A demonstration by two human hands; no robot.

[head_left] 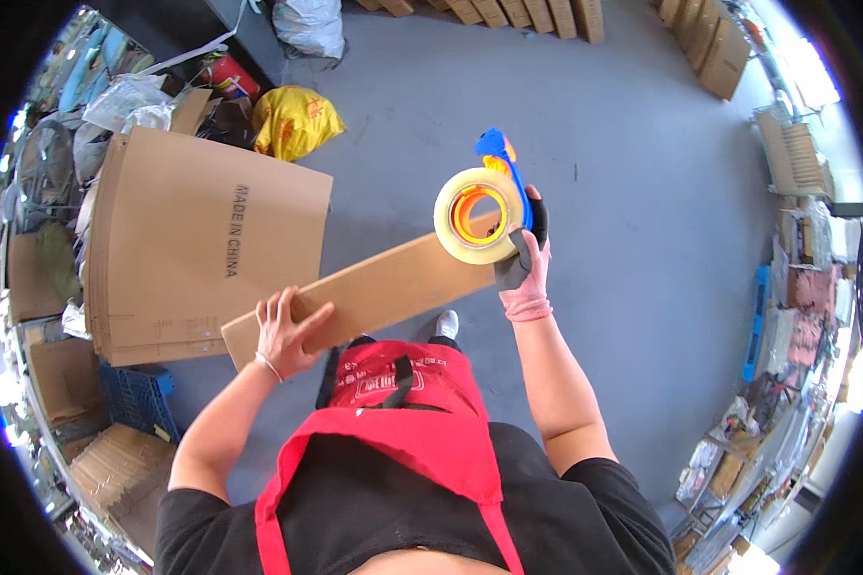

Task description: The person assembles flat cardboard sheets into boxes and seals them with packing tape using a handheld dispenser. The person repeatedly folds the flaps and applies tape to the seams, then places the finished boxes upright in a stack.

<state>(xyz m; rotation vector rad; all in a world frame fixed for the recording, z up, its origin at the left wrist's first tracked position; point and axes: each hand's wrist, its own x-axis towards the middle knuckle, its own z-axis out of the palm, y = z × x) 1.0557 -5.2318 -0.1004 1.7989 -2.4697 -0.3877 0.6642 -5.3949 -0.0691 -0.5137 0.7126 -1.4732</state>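
A long, narrow brown cardboard box (pixel 393 292) runs slantwise in front of me, rising from lower left to upper right. On its left end lies my left hand (pixel 292 335), bare, with the fingers spread and the thumb apart. My right hand (pixel 527 254), in a pink and dark grey glove, is closed round a blue and orange tape dispenser (pixel 518 187). The dispenser's big roll of clear tape (pixel 444 216) is over the right end of the box and hides part of it. Whether the roll touches the cardboard I cannot tell.
A stack of flat cardboard sheets (pixel 201 230) lies at the left, beside a blue plastic pallet (pixel 139 398). Beyond it are a yellow bag (pixel 297 123) and a red fire extinguisher (pixel 230 75). Cartons (pixel 724 57) line the far right; cluttered shelves (pixel 729 460) stand at the right.
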